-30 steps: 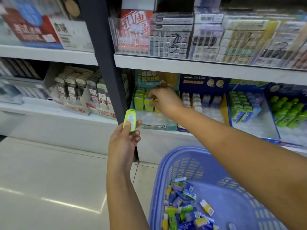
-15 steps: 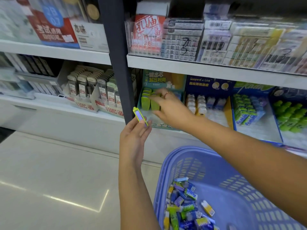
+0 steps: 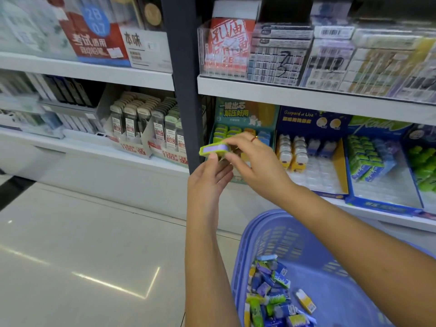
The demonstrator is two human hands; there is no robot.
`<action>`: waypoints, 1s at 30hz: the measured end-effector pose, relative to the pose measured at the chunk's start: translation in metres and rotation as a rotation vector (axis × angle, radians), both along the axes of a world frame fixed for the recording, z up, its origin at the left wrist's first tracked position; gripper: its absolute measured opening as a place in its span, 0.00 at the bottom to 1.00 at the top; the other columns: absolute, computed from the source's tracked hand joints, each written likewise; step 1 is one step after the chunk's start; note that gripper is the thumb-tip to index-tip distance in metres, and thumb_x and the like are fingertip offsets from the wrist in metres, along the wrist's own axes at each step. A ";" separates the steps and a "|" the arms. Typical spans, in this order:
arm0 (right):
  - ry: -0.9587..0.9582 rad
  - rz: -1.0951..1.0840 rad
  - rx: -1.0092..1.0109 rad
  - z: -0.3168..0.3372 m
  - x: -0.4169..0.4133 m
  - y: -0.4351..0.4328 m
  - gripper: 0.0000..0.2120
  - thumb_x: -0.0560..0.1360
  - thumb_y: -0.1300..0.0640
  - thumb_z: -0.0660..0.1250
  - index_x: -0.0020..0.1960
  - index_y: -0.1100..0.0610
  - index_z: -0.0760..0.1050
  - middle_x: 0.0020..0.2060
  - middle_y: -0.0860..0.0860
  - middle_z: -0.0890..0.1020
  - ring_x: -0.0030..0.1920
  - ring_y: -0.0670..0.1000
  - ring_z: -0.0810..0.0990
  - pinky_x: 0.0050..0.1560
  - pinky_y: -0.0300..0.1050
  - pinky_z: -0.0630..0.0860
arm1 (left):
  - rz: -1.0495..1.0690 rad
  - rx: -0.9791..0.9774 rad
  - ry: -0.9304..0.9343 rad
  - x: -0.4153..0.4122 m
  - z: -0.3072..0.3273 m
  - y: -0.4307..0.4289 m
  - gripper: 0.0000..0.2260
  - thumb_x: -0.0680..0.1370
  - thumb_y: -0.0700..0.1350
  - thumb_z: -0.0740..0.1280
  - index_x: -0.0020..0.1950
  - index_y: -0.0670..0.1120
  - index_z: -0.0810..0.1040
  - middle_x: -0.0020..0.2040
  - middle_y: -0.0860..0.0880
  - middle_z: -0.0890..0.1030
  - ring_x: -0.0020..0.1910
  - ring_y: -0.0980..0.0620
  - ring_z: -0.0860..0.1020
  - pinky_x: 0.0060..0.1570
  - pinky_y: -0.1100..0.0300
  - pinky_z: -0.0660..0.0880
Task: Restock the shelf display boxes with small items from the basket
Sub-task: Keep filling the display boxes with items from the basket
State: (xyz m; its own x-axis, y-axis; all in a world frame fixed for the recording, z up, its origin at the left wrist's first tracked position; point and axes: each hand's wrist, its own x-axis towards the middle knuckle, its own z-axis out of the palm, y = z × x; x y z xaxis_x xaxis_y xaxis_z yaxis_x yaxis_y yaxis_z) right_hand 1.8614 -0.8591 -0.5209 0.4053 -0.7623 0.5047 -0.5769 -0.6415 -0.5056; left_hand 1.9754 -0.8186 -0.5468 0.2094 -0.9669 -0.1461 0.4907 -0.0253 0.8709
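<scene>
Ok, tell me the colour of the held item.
The item is lime green with a lilac panel; head view.

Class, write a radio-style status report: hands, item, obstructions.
Left hand and right hand both pinch the small green plastic case with purple face. Case in front of teal cardboard display box, not yet in. Nothing seen between.

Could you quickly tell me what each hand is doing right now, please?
Left hand: holding the green item from below.
Right hand: pinching the same item's right end.
</scene>
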 end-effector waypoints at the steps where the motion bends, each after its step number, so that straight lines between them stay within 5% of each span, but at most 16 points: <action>1: 0.013 -0.050 -0.008 0.001 0.001 -0.006 0.12 0.78 0.58 0.62 0.60 0.59 0.75 0.50 0.52 0.77 0.48 0.44 0.72 0.49 0.38 0.69 | 0.058 0.024 -0.258 -0.002 -0.003 -0.002 0.11 0.80 0.49 0.62 0.54 0.46 0.80 0.53 0.48 0.83 0.56 0.51 0.80 0.52 0.63 0.76; 4: 0.125 -0.184 0.044 0.002 -0.001 -0.028 0.14 0.78 0.56 0.62 0.62 0.58 0.73 0.49 0.53 0.78 0.46 0.49 0.74 0.47 0.41 0.69 | 0.102 -0.041 -1.108 -0.005 -0.019 -0.003 0.15 0.80 0.47 0.62 0.64 0.44 0.76 0.63 0.48 0.77 0.66 0.51 0.70 0.63 0.60 0.66; 7: 0.192 -0.192 0.110 0.000 0.000 -0.045 0.12 0.77 0.56 0.63 0.60 0.57 0.74 0.47 0.53 0.79 0.47 0.52 0.76 0.45 0.42 0.70 | -0.023 -0.053 -1.318 -0.010 -0.029 -0.006 0.18 0.80 0.46 0.61 0.69 0.42 0.71 0.69 0.47 0.71 0.72 0.49 0.60 0.73 0.58 0.52; 11: 0.274 -0.163 0.126 0.003 0.009 -0.058 0.13 0.77 0.57 0.63 0.60 0.59 0.75 0.50 0.56 0.79 0.47 0.52 0.76 0.43 0.41 0.66 | -0.039 -0.080 -1.376 -0.008 -0.030 -0.010 0.20 0.79 0.46 0.62 0.70 0.42 0.69 0.69 0.47 0.70 0.73 0.49 0.59 0.70 0.63 0.48; 17: 0.332 -0.097 0.178 0.001 0.020 -0.060 0.14 0.78 0.58 0.63 0.62 0.59 0.75 0.56 0.59 0.79 0.57 0.58 0.76 0.57 0.49 0.72 | -0.101 -0.068 -1.352 -0.006 -0.030 -0.011 0.20 0.79 0.46 0.63 0.70 0.43 0.69 0.70 0.48 0.69 0.72 0.51 0.59 0.70 0.63 0.54; 22: 0.442 -0.106 0.139 -0.005 0.023 -0.068 0.14 0.79 0.59 0.60 0.62 0.61 0.77 0.54 0.61 0.76 0.56 0.59 0.74 0.52 0.44 0.69 | -0.110 -0.081 -1.355 -0.004 -0.031 -0.010 0.20 0.79 0.46 0.63 0.71 0.43 0.69 0.70 0.49 0.69 0.73 0.52 0.58 0.68 0.65 0.53; 26: 0.171 -0.170 0.262 -0.018 0.030 -0.079 0.04 0.75 0.59 0.66 0.47 0.58 0.72 0.46 0.55 0.74 0.45 0.53 0.75 0.42 0.44 0.70 | -0.105 -0.090 -1.361 -0.004 -0.034 -0.011 0.20 0.79 0.46 0.63 0.70 0.43 0.69 0.70 0.49 0.69 0.73 0.52 0.58 0.67 0.66 0.53; 30: 0.291 -0.136 0.130 -0.028 0.021 -0.077 0.14 0.78 0.53 0.62 0.62 0.54 0.74 0.59 0.53 0.74 0.57 0.53 0.75 0.58 0.49 0.73 | -0.117 -0.088 -1.366 -0.002 -0.034 -0.012 0.20 0.79 0.46 0.63 0.71 0.43 0.69 0.70 0.48 0.69 0.73 0.52 0.58 0.68 0.64 0.55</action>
State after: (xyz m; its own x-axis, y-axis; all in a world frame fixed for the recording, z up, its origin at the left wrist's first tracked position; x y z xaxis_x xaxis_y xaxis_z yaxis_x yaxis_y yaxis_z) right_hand 1.8819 -0.9362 -0.5491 0.4084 -0.8695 0.2779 -0.7846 -0.4900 -0.3799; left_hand 1.9730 -0.8301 -0.5808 0.0532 -0.9838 0.1710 -0.7512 0.0734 0.6560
